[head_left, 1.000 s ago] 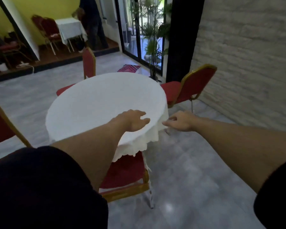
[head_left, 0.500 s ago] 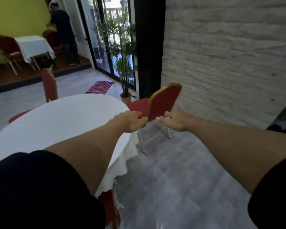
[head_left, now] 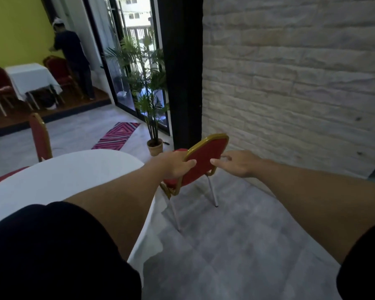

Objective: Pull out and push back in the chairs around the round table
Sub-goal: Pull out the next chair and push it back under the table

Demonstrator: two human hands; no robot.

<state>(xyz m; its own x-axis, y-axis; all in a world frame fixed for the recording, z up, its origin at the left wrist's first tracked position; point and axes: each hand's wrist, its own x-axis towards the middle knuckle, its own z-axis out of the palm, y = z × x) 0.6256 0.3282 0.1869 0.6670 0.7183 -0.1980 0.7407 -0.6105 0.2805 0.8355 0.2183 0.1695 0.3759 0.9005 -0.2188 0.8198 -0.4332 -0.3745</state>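
A red chair with a gold frame stands at the right side of the round table with a white cloth, its back towards me. My left hand is closed on the left edge of the backrest, thumb on the red pad. Spread open, my right hand is at the backrest's right edge, and I cannot tell if it touches. A second red chair stands at the table's far side.
A stone wall runs close behind the chair on the right. A potted palm and a striped rug lie beyond it by the glass door. Far left, a person stands by another covered table.
My view has swung right, away from the tabletop and the near chair. Both hands have come forward to the right-hand chair, and the left hand has closed on its backrest.
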